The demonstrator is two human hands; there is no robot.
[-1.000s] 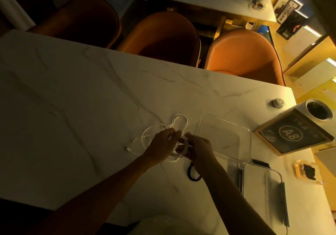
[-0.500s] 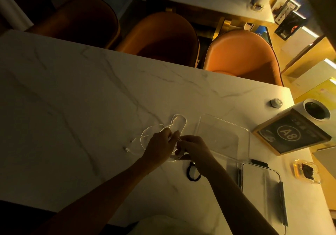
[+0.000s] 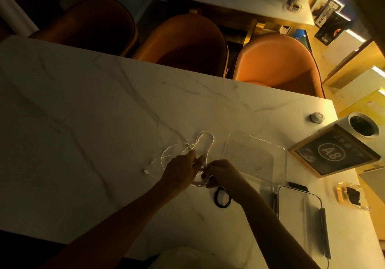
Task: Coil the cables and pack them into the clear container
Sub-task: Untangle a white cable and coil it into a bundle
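hands drawn closer on the white cable

nearest, the black cable (image 3: 223,198) lies coiled on the tabletop (image 3: 83,123). right hand (image 3: 224,174) has closed toward left hand (image 3: 183,170), fingers of both pinching the white cable (image 3: 203,141), tightening its coil. clear container (image 3: 255,157) waits beyond, cable-free.

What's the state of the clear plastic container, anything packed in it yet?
Empty. Through the clear plastic container only the marble table shows; the white cable lies outside it, held by both hands.
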